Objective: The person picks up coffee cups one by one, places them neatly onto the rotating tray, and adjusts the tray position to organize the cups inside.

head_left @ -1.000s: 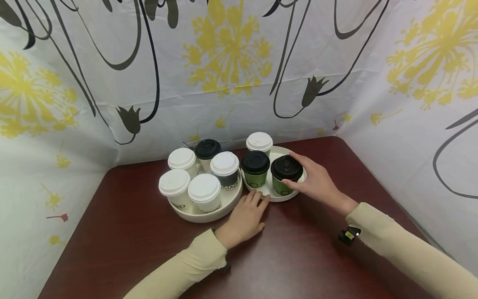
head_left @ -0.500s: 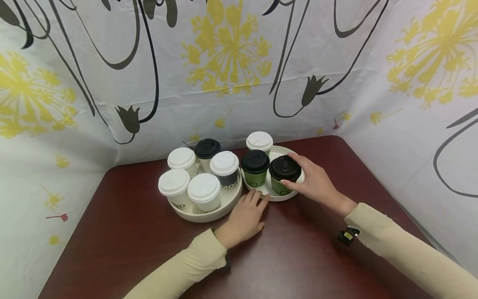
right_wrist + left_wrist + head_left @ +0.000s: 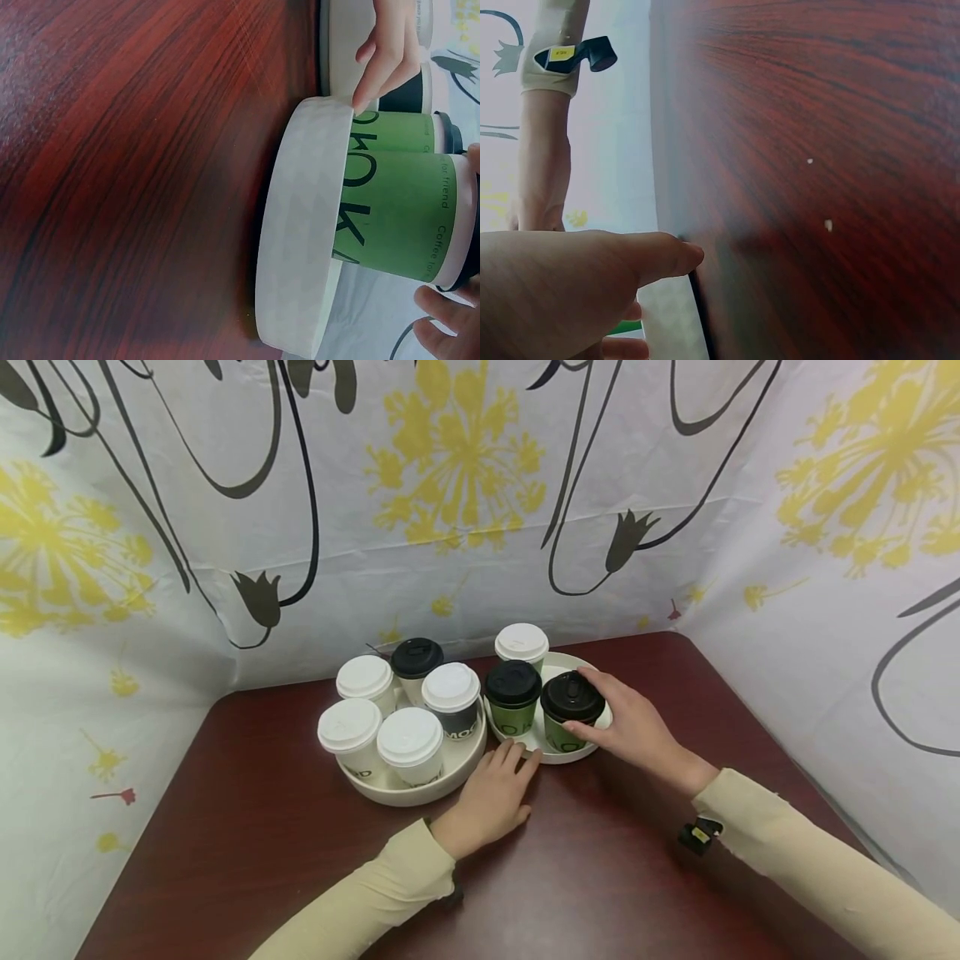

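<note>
My right hand (image 3: 637, 727) grips a green paper coffee cup (image 3: 564, 735) by its black lid, thumb in front and fingers behind. The cup stands upright on the round white tray (image 3: 558, 758) at the right; in the right wrist view the cup's lower end (image 3: 352, 206) is behind the tray wall (image 3: 300, 232). My left hand (image 3: 491, 797) lies palm down, fingers relaxed, with fingertips on that tray's near rim. On the same tray are a second green cup with a black lid (image 3: 513, 714) and a white-lidded cup (image 3: 522, 645) behind it.
A second round tray (image 3: 420, 797) touches the first at the left and holds several lidded cups, among them a white-lidded dark one (image 3: 457, 722) and a black-lidded white one (image 3: 417, 664). The dark red wooden table (image 3: 600, 877) ends at a patterned cloth (image 3: 337, 527) at the back.
My right hand and the green cup have shifted slightly left since the earliest frame, then stayed still. The left hand keeps its place on the rim.
</note>
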The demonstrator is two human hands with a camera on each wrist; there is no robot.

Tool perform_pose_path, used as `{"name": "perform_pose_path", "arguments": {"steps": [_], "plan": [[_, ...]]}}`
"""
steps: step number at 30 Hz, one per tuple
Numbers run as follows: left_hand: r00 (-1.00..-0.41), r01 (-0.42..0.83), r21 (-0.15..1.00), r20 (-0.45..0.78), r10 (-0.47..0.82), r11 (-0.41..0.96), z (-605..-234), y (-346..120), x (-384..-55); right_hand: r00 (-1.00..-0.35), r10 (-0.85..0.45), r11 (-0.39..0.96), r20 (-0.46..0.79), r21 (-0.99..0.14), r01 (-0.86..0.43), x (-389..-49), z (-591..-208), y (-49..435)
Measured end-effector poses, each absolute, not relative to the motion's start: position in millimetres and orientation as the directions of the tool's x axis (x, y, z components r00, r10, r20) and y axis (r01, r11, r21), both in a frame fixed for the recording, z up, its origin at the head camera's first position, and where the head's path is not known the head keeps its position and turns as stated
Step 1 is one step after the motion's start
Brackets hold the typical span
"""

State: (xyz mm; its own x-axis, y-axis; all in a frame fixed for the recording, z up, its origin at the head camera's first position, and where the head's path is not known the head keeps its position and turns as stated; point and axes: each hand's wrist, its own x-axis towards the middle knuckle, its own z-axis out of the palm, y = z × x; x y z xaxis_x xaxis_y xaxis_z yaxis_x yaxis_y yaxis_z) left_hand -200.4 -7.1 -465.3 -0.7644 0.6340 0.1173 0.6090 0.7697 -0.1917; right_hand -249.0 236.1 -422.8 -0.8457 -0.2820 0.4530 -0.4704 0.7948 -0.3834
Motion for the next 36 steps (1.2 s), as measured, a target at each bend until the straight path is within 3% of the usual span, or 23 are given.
{"name": "perform_pose_path", "arguments": {"steps": [11, 22, 36], "plan": [[-0.767, 0.611, -0.175, 0.107, 0.632, 0.772, -464, -7, -200, -0.891, -0.282, 0.8, 0.357, -0.425, -0.424, -249, -426, 251], [-0.774, 0.608, -0.162, 0.095, 0.626, 0.777, -464, -7, -200, -0.923, -0.356, 0.806, 0.145, -0.453, -0.381, -248, -453, 278], [-0.784, 0.601, -0.135, 0.092, 0.613, 0.788, -466, -9, -200, -0.918, -0.373, 0.823, 0.134, -0.41, -0.394, -238, -461, 276]]}}
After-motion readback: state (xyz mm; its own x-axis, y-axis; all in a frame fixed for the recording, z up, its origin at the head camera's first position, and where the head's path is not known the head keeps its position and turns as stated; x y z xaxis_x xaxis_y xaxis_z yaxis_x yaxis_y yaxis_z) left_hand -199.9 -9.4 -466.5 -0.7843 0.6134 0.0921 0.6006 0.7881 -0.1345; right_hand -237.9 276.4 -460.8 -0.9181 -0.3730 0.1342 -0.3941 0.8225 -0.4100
